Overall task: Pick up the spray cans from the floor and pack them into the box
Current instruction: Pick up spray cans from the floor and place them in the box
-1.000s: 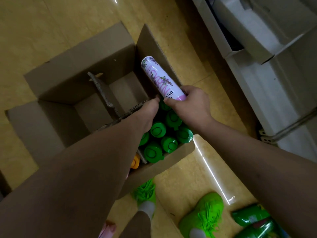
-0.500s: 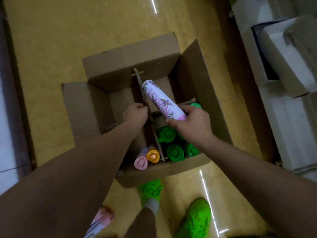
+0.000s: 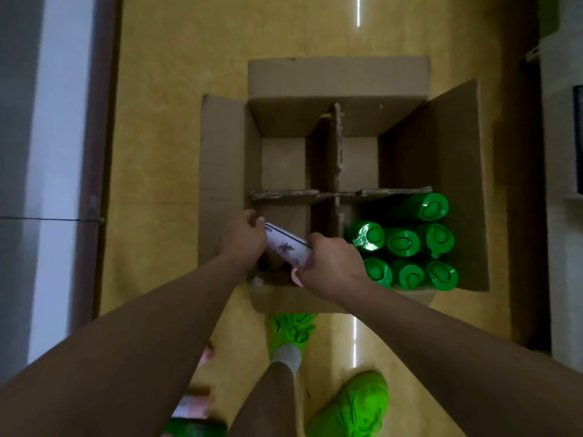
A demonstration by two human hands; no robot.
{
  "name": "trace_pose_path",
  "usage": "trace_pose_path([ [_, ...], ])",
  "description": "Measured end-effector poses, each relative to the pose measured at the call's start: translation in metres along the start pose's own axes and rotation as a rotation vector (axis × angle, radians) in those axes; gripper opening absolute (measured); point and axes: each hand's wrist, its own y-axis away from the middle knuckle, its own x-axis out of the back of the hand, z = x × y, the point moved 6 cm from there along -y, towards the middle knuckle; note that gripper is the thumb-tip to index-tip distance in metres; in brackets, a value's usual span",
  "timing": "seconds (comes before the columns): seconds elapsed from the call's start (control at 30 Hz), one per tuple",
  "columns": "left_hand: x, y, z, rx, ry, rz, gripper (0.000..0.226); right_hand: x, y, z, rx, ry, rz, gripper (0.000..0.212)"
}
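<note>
The right hand (image 3: 334,266) clamps its fingers around the lavender can (image 3: 288,249), rigid, smooth, probably light; the left hand (image 3: 244,239) seemingly pinches its base.

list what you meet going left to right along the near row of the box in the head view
left cardboard flap → left hand → white lavender-print spray can → right hand → green-capped spray cans → right cardboard flap

The yellow floor (image 3: 176,89) carries an open cardboard box (image 3: 448,184) that rises around the grip. Nearer than the grip, two green shoes (image 3: 350,408) stand, with spray cans (image 3: 192,414) lying left of them.
</note>
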Motion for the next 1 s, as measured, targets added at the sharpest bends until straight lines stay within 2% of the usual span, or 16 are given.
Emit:
trace_pose_path([
  [0.2,0.005,-0.015,-0.031,0.020,0.014,0.011,0.037,-0.033,-0.018,-0.046,0.149,0.133,-0.031,0.051],
  [0.43,0.011,-0.033,-0.041,-0.001,0.014,0.067,0.027,-0.069,-0.037,-0.072,0.262,0.300,-0.050,0.020],
  [0.53,0.010,-0.038,-0.040,0.027,0.090,0.076,0.021,-0.083,-0.038,-0.075,0.326,0.410,-0.071,0.023],
  [0.67,0.005,-0.049,-0.030,0.015,0.079,0.054,0.022,-0.105,-0.048,-0.075,0.318,0.487,-0.124,0.027],
  [0.87,-0.001,-0.063,-0.025,0.011,0.025,0.018,0.024,-0.126,-0.062,-0.065,0.244,0.424,-0.162,0.032],
  [1.0,-0.006,-0.060,-0.016,-0.018,-0.039,-0.007,0.027,-0.116,-0.051,-0.059,0.257,0.301,-0.095,0.034],
])
